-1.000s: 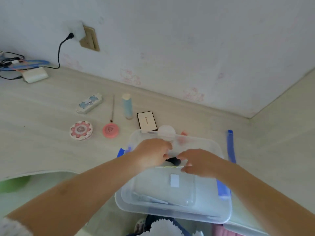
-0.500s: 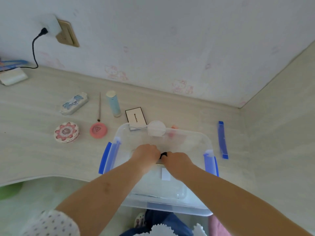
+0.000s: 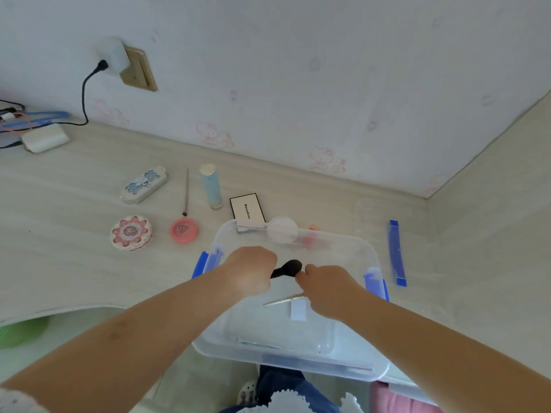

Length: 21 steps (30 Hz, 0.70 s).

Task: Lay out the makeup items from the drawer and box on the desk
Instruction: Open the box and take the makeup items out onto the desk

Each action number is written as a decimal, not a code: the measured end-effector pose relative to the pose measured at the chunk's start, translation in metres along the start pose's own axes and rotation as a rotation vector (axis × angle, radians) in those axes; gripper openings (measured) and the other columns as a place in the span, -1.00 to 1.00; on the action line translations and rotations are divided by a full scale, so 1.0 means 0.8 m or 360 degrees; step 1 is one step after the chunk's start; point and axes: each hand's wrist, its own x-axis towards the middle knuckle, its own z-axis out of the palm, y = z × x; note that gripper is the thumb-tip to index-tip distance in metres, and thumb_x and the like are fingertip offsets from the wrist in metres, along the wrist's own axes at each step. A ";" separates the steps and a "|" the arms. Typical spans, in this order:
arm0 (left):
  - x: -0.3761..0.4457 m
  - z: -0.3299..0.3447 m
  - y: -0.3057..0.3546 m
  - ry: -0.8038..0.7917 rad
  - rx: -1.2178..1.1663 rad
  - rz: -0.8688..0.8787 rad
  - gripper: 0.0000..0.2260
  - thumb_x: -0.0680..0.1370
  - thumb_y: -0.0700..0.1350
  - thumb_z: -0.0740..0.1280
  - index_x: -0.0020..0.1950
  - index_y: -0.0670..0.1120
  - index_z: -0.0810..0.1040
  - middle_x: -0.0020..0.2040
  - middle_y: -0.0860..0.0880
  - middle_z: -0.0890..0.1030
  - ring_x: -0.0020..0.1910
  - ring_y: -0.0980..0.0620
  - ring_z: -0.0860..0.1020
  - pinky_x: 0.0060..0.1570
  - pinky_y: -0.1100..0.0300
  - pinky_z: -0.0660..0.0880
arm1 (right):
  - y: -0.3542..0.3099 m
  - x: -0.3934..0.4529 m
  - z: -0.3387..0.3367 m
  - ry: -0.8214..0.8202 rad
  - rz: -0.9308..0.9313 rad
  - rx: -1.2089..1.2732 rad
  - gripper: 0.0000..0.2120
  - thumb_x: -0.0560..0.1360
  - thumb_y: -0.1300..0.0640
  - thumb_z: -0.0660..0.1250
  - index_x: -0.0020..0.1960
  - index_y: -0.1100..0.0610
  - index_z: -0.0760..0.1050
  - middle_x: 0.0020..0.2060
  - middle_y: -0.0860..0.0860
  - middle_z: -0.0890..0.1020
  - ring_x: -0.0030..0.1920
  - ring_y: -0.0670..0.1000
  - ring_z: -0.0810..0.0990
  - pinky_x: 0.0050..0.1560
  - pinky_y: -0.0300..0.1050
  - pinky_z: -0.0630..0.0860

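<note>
- Pale wooden desk against a wall with cartoon-cat wallpaper.
- Left hand curls round a black makeup brush; right hand pinches a thin gold stick.
- Both are over the clear plastic box.
- Pink compact lies on the desk beyond.

Bare desk left of the compacts; box crowds the front.

Left hand, right hand seemingly curled
</note>
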 end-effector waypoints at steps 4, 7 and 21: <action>-0.035 -0.031 -0.023 0.0127 -0.0394 0.0033 -0.88 0.46 -0.21 0.26 -0.07 -0.18 0.56 -0.18 -0.12 0.61 -0.28 -0.01 0.47 -0.40 0.23 0.27 | 0.007 -0.031 -0.033 0.0067 0.0046 0.0208 -0.75 0.50 0.23 0.14 0.18 0.15 0.32 -0.17 -0.01 0.32 -0.21 0.09 0.43 -0.24 -0.05 0.37; -0.063 -0.051 -0.045 0.0262 -0.0766 0.0015 -0.92 0.46 -0.15 0.31 -0.10 -0.09 0.57 -0.19 0.02 0.67 -0.36 0.23 0.49 -0.37 0.38 0.36 | 0.009 -0.051 -0.059 0.0157 0.0065 0.0455 -0.79 0.49 0.15 0.17 0.13 0.10 0.35 -0.07 -0.03 0.46 -0.16 0.01 0.40 -0.12 -0.12 0.40; -0.114 -0.036 -0.159 0.0733 -0.1648 -0.0625 -0.82 0.30 0.00 0.39 -0.14 0.00 0.61 -0.26 0.01 0.67 -0.24 0.00 0.66 -0.04 -0.05 0.61 | 0.040 0.019 -0.184 0.0597 0.0020 0.0918 -0.85 0.44 0.18 0.29 -0.06 -0.05 0.43 -0.18 -0.10 0.56 -0.24 -0.03 0.52 -0.23 -0.17 0.43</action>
